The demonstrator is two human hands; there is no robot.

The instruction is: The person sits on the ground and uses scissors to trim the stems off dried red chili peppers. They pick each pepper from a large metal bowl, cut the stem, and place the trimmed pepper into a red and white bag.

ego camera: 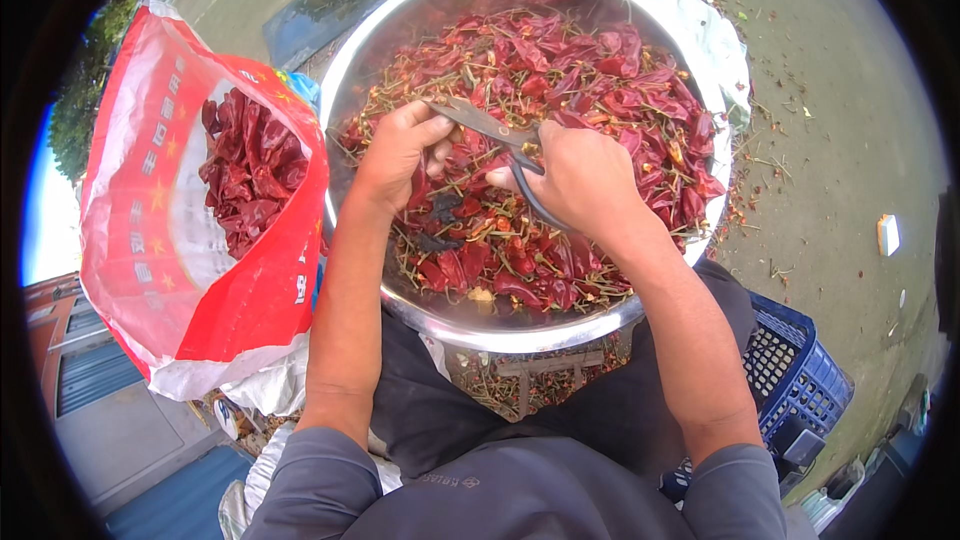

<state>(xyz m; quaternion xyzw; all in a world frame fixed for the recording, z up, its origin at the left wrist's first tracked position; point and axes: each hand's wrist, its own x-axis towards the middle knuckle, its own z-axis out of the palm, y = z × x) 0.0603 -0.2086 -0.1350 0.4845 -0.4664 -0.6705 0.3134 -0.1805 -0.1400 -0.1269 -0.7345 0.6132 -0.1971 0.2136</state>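
A large round metal basin in front of me holds many dried red chili peppers, with loose stems and cut bits among them. Over the basin my right hand grips metal scissors with dark handles, the blades pointing left. My left hand is at the blade tips, its thumb and forefinger pinched together; whether something small is between them is hidden. Left of the basin, a red and white woven sack gapes wide, with whole dried chilies inside.
A blue plastic crate stands to my right. Pale sacking lies against the basin's far right rim. Stems and bits litter the concrete ground, where a small white and orange block lies. Below the basin is a wooden support.
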